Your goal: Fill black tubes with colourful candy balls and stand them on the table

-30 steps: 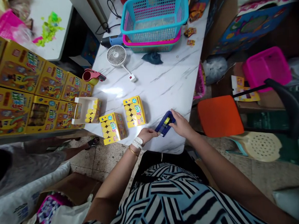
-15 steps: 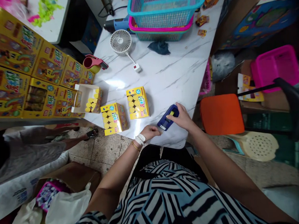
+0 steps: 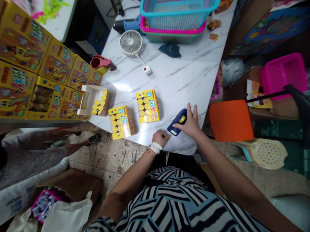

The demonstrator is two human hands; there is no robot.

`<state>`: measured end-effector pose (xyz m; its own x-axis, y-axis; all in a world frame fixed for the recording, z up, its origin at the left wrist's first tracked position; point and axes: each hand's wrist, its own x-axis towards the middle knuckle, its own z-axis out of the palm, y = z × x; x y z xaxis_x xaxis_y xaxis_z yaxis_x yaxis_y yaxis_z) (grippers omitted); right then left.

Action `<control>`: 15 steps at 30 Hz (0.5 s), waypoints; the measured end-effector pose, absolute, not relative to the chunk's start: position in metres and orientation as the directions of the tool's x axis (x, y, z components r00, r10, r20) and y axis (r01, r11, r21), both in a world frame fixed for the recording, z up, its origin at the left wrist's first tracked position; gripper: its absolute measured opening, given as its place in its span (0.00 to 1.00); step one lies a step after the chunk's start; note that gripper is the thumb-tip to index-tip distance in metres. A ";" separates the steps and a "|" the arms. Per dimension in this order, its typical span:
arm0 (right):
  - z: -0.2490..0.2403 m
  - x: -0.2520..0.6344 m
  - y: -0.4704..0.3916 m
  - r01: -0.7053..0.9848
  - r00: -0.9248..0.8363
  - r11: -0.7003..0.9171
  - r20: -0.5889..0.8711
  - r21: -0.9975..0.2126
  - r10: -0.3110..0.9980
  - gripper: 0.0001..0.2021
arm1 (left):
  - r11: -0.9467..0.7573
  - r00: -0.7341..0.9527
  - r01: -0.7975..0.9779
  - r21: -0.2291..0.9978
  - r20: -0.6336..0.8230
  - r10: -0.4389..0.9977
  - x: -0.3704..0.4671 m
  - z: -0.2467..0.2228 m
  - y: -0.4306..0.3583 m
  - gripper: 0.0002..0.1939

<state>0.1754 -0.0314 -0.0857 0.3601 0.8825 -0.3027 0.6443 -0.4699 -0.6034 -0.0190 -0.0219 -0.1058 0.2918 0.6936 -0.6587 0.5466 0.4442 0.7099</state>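
My right hand (image 3: 190, 124) grips a dark blue tape dispenser (image 3: 175, 124) with a yellow core inside, thumb on one side and fingers on the other. The dispenser lies tilted near the table's front edge. Just left of its front end is my left hand (image 3: 161, 138), fingers pinched together; whatever they hold is too small to make out. Further left stand two closed yellow boxes, one box (image 3: 148, 106) nearer the middle and another box (image 3: 122, 122) at the edge, each with round yellow tops showing through a window. Behind them lies an open box (image 3: 94, 101) with yellow-topped pieces inside.
Stacked yellow boxes (image 3: 18, 46) line the left side. At the back are a small white fan (image 3: 131, 43), a blue heat gun (image 3: 126, 25), a dark cloth (image 3: 170, 50) and stacked baskets (image 3: 181, 19). An orange stool (image 3: 231, 121) stands right of the table; a person's leg (image 3: 76, 146) shows left.
The view has shifted a little. My right fingers have straightened somewhat on the tape dispenser. My left hand stays pinched close to its front end, its wrist turned slightly.
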 end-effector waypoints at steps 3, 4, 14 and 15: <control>-0.058 0.168 -0.045 0.655 0.361 -0.375 -0.164 -0.657 0.918 0.51 | 0.483 0.375 0.454 0.749 -0.652 0.659 -0.041 -0.082 -0.031 0.12; -0.049 0.164 -0.051 0.629 0.351 -0.345 -0.141 -0.697 0.926 0.45 | 0.496 0.417 0.419 0.761 -0.646 0.639 -0.050 -0.071 -0.033 0.14; -0.026 0.110 -0.052 0.044 -0.114 -0.549 -0.550 -0.835 0.827 0.11 | 0.444 0.626 0.369 0.817 -0.571 0.531 -0.074 -0.023 0.001 0.15; -0.026 0.107 -0.046 0.043 -0.076 -0.516 -0.518 -0.856 0.852 0.10 | 0.418 0.617 0.399 0.816 -0.576 0.536 -0.075 -0.024 0.009 0.14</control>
<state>0.1071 -0.0459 -0.0265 -0.0757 0.8523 -0.5176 0.0426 -0.5158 -0.8556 -0.0750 0.0086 -0.0244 0.6170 0.5359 -0.5763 0.3987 0.4184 0.8161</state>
